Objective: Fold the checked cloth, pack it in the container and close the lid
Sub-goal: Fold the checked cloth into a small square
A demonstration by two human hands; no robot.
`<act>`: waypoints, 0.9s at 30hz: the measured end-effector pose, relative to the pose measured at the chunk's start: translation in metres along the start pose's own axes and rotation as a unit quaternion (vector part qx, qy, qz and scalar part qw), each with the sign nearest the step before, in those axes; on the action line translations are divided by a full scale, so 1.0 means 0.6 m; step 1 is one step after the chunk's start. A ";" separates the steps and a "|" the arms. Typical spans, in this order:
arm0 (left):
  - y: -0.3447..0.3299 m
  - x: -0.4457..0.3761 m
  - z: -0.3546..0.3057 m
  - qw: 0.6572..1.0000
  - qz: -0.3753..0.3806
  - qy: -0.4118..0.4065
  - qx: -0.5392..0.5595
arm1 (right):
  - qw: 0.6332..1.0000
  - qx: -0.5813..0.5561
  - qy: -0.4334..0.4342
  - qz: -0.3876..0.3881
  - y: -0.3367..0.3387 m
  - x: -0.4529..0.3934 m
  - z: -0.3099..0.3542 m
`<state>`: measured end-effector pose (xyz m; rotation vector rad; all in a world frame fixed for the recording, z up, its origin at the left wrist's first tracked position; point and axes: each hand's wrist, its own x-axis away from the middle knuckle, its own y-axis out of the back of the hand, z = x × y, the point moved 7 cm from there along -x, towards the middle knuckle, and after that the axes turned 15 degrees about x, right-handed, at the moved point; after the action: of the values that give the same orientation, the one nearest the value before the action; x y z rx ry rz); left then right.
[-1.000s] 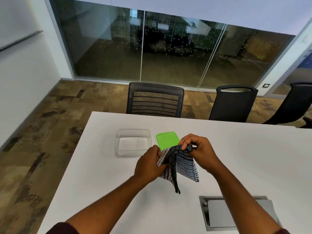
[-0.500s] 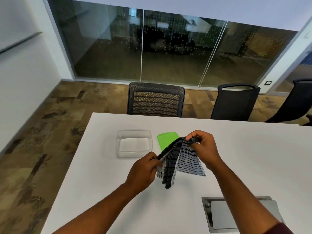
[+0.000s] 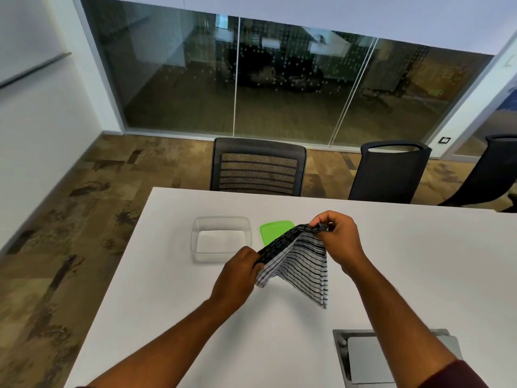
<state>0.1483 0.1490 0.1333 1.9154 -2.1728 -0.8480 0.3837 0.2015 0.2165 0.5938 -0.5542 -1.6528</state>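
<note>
The work surface is a white table [image 3: 173, 317] that fills the lower half of the frame and narrows toward its far edge at mid-height. A grey recessed hatch [image 3: 366, 359] with a metal frame sits flush in the tabletop at the lower right, partly covered by the right forearm.

The checked cloth [image 3: 299, 259] is held in the air above the table centre, stretched along its dark top edge between both hands, with the striped panels hanging below in a folded, tent-like shape. The left hand [image 3: 237, 275] pinches the lower-left end of that edge with curled fingers. The right hand [image 3: 340, 239] pinches the upper-right end between thumb and curled fingers.

The clear container [image 3: 221, 239] stands open on the table, left of centre and just beyond the left hand. The green lid [image 3: 272, 231] lies flat on the table just to the right of the container, partly hidden behind the cloth.

Behind the far table edge, a black mesh-back chair [image 3: 257, 168] stands at upper centre. A second black chair [image 3: 390, 170] stands to its right, and a third chair [image 3: 492, 175] is cut off at the right edge. The floor is a brown patterned carpet [image 3: 70, 219]. A glass partition [image 3: 279, 79] spans the upper frame, with a dim room behind it. A white wall [image 3: 36, 121] occupies the upper left.
</note>
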 end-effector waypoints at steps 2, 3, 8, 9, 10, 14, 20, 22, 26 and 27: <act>0.023 -0.005 -0.008 0.998 0.010 -0.051 -0.031 | 1.000 -0.011 -0.016 0.018 0.005 -0.002 -0.026; 0.032 -0.008 -0.011 0.996 0.021 -0.070 -0.042 | 0.999 -0.021 -0.021 0.032 0.005 -0.001 -0.037; 0.077 -0.030 -0.025 0.993 0.021 -0.094 -0.063 | 0.992 -0.069 -0.003 0.107 -0.004 0.009 -0.063; 0.082 -0.034 -0.033 0.987 0.015 -0.117 -0.108 | 0.991 -0.068 0.001 0.115 -0.005 0.010 -0.064; 0.084 -0.036 -0.039 0.978 0.019 -0.136 -0.157 | 0.991 -0.065 0.006 0.121 -0.007 0.010 -0.064; 0.095 -0.045 -0.033 0.969 0.041 -0.117 -0.212 | 0.990 -0.077 0.013 0.117 -0.012 0.010 -0.057; 0.096 -0.053 -0.031 0.968 0.107 -0.128 -0.189 | 0.993 -0.036 0.070 0.090 -0.004 0.012 -0.032; 0.107 -0.047 -0.030 0.967 0.087 -0.139 -0.194 | 0.989 0.017 0.122 0.087 -0.005 0.015 -0.015; 0.119 -0.045 -0.021 0.978 0.084 -0.115 -0.152 | 0.985 0.055 0.160 0.042 0.002 0.014 -0.007; 0.124 -0.045 -0.021 0.984 0.086 -0.094 -0.128 | 0.985 0.055 0.159 0.037 0.003 0.013 -0.008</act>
<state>0.0941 0.1737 0.1867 1.5600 -2.1641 -1.2483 0.3869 0.1931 0.2135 0.8888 -0.4287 -1.4264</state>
